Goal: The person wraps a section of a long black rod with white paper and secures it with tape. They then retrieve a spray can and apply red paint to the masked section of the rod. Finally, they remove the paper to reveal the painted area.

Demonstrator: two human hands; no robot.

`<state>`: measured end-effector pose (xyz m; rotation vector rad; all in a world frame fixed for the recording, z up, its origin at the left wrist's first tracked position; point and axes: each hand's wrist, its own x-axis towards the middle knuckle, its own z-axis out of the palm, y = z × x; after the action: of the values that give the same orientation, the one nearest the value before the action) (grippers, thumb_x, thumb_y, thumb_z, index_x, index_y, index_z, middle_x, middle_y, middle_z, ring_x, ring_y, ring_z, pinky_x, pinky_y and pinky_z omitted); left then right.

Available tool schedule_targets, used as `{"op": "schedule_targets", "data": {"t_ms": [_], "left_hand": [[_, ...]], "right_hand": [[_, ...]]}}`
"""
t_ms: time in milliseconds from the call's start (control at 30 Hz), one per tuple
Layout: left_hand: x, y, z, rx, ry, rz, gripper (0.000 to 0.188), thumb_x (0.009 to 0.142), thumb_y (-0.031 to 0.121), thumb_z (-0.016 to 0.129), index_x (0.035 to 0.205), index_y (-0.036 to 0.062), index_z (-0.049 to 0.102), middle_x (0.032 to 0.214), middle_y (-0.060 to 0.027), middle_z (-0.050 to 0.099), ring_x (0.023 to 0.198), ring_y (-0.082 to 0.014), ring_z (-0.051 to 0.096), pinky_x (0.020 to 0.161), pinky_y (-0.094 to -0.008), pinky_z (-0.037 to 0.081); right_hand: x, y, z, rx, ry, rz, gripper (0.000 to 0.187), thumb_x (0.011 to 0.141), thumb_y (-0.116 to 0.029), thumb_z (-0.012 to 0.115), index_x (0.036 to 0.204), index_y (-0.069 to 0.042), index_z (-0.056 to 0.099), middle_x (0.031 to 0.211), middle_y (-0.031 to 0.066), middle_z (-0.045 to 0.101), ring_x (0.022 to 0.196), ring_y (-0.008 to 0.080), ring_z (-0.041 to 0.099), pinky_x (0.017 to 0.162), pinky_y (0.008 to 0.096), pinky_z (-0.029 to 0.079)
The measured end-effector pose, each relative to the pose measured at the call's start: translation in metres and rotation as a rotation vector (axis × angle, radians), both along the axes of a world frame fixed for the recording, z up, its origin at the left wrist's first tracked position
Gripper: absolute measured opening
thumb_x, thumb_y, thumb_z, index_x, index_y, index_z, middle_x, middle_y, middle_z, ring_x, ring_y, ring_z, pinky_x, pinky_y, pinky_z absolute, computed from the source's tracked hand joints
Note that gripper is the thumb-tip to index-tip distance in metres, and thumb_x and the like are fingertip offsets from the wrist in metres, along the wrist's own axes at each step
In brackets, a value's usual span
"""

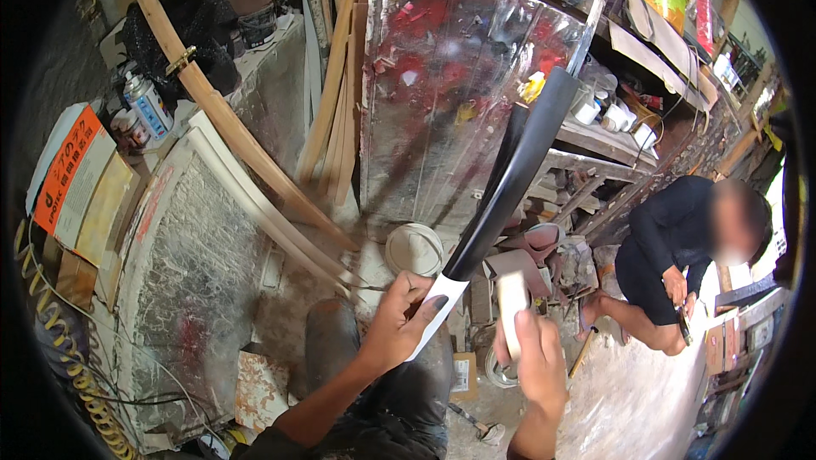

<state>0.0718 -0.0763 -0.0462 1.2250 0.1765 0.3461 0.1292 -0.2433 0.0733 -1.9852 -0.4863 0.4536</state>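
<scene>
My left hand is closed round the white lower end of a long, glossy black, gently curved piece. The piece slants up and to the right, and its black surface meets the white part in a sharp edge just above my fingers. My right hand grips a small cream-coloured block, held upright just right of the white end and apart from it. What the block is made of I cannot tell. My legs in dark, stained trousers show beneath the hands.
A paint-splashed board stands ahead. Long wooden strips lean at the left, by a spray can and a coiled hose. A round lidded bucket sits on the floor. Another person crouches at the right, hands on a small object.
</scene>
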Motion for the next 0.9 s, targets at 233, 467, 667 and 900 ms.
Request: {"op": "schedule_targets", "data": {"t_ms": [233, 467, 667, 900], "left_hand": [[0.004, -0.029, 0.008, 0.215, -0.035, 0.215, 0.031, 0.093, -0.004, 0.064, 0.119, -0.0023, 0.047, 0.113, -0.0171, 0.07, 0.102, -0.0175, 0.069, 0.085, -0.0273, 0.052], [0.007, -0.05, -0.001, 0.518, -0.206, 0.485, 0.038, 0.081, 0.0, 0.073, 0.115, -0.0015, 0.056, 0.127, -0.0213, 0.066, 0.096, -0.033, 0.073, 0.077, -0.0401, 0.058], [0.007, -0.057, -0.01, 0.672, -0.238, 0.499, 0.036, 0.068, 0.002, 0.076, 0.104, 0.0031, 0.071, 0.132, -0.0201, 0.063, 0.086, -0.0336, 0.071, 0.074, -0.0366, 0.058], [0.007, -0.06, -0.004, 0.672, -0.219, 0.47, 0.044, 0.07, -0.006, 0.071, 0.113, 0.0016, 0.067, 0.128, -0.0222, 0.064, 0.093, -0.0355, 0.072, 0.078, -0.0373, 0.058]], "right_hand": [[-0.003, -0.002, 0.018, -0.127, -0.13, 0.295, 0.017, 0.086, -0.016, 0.066, 0.09, 0.0, 0.061, 0.066, 0.0186, 0.058, 0.058, 0.0415, 0.057, 0.055, 0.0413, 0.047], [0.003, 0.013, 0.024, -0.339, -0.331, 0.351, 0.023, 0.088, -0.023, 0.063, 0.084, -0.001, 0.061, 0.067, 0.0206, 0.06, 0.061, 0.0439, 0.059, 0.058, 0.0483, 0.048], [0.002, 0.009, 0.024, -0.377, -0.387, 0.363, 0.023, 0.087, -0.024, 0.063, 0.086, -0.001, 0.063, 0.068, 0.0211, 0.062, 0.062, 0.0442, 0.06, 0.06, 0.0498, 0.049], [0.002, 0.004, 0.027, -0.386, -0.392, 0.361, 0.024, 0.086, -0.025, 0.063, 0.086, -0.001, 0.063, 0.071, 0.0215, 0.064, 0.065, 0.045, 0.063, 0.062, 0.0509, 0.051]]}}
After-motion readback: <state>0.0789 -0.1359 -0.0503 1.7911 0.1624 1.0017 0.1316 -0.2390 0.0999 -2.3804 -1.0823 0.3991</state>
